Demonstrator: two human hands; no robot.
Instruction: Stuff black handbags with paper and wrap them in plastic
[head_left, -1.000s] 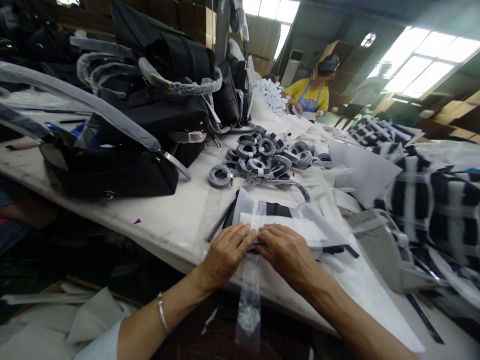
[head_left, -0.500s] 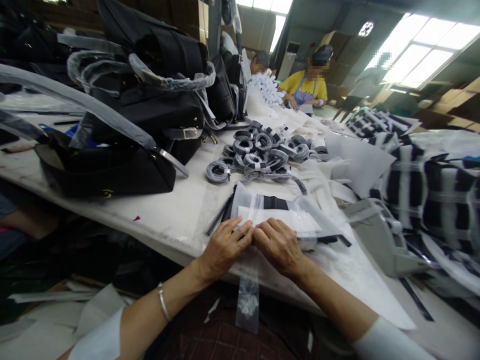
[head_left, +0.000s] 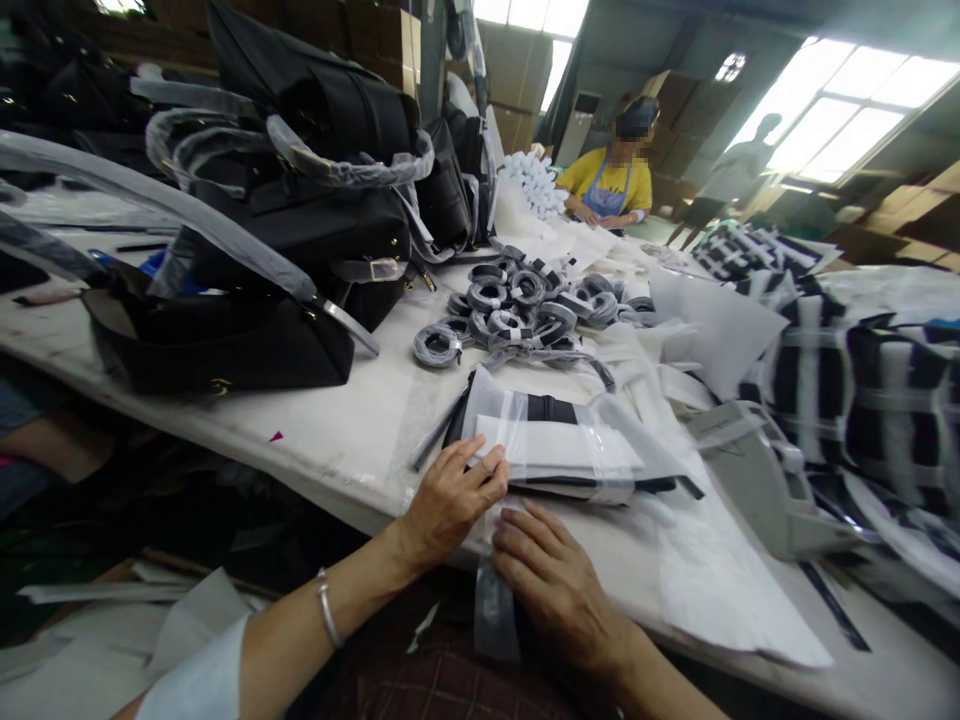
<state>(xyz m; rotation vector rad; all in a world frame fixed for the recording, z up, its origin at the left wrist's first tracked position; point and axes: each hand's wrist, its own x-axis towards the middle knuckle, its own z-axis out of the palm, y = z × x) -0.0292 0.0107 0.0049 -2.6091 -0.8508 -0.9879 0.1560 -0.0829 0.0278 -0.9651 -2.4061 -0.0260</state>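
A flat black bundle wrapped in white sheet and clear tape (head_left: 559,445) lies near the table's front edge. Its left front edge is under the bent fingers of my left hand (head_left: 454,500), which grips it there; the thumb is mostly hidden. Just below, my right hand (head_left: 559,580) has its fingers curled on a strip of clear tape (head_left: 495,610). That strip runs down from the bundle over the table edge. Coiled straps in clear wrap (head_left: 525,300) are heaped behind the bundle.
Black handbags with wrapped handles (head_left: 300,230) pile up at left. A grey plastic device (head_left: 757,480) stands at right, beside black pieces banded with white strips (head_left: 892,390). White sheets (head_left: 735,325) spread behind. Across the table sits a person in yellow (head_left: 611,185); another stands farther back.
My right hand has moved down toward me from the bundle's front edge onto the hanging tape strip. My left hand stays at the bundle's edge.
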